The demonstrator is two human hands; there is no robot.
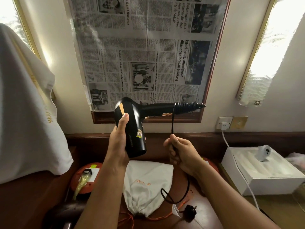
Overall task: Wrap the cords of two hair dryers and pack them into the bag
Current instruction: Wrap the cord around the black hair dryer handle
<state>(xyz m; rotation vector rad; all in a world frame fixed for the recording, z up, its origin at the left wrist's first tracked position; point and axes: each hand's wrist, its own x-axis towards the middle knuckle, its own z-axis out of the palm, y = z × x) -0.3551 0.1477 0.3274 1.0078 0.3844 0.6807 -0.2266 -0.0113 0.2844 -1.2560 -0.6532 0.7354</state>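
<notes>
My left hand grips the barrel of a black hair dryer with a gold stripe, held up before the wall, its handle pointing right. Several turns of black cord sit wound round the handle's end. The cord drops straight down into my right hand, which grips it in a fist. Below the fist the cord loops down over the table to its black plug. A white drawstring bag with orange lettering lies flat on the table under my forearms. An orange object, partly hidden, lies left of the bag.
A white box holding a small white device stands at the right, with a white cable running to a wall socket. A white cloth hangs at the left. Newspaper covers the framed panel behind. An orange cord trails near the table's front edge.
</notes>
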